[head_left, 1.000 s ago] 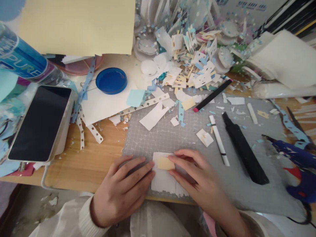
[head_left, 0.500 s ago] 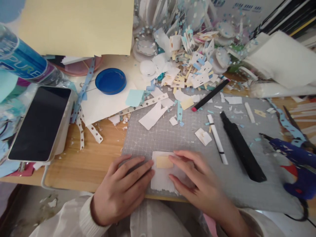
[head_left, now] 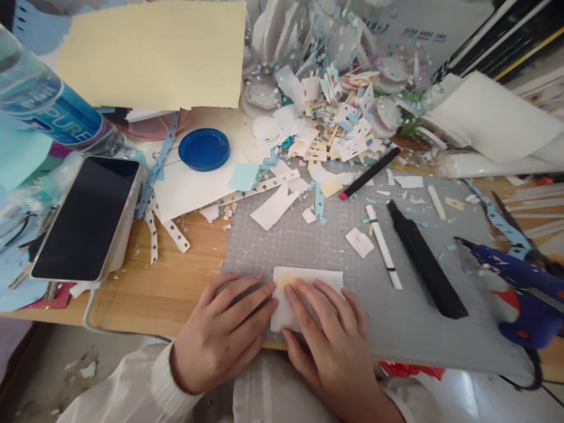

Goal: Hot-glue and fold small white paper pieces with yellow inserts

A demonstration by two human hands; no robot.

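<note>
I am pressing on a flat white sheet of paper point(head_left: 315, 274), which is lying near the front edge of a grey gridded cutting mat point(head_left: 247, 249). A small pale yellow rectangular patch point(head_left: 285, 281) is showing at the sheet's far left part, though I cannot tell whether it is lying on top or showing through. My left hand point(head_left: 222, 332) is resting palm down, open, with its fingertips touching the sheet's left edge. My right hand point(head_left: 330, 341) is lying open over the sheet, fingers spread, forefinger touching beside the patch, thumb pointing at the near edge. Beyond my right hand, a small white paper square point(head_left: 359, 242) is lying beside a slim white pen with black bands point(head_left: 383, 247); a long black tapered tool point(head_left: 425, 261) and a blue glue gun point(head_left: 520, 273) are lying farther right. A heap of small white paper cut-outs point(head_left: 352, 135) is covering the area past the mat, while a round blue plastic lid point(head_left: 204, 150) and a dark-screened phone point(head_left: 88, 217) are sitting off to the left.
</note>
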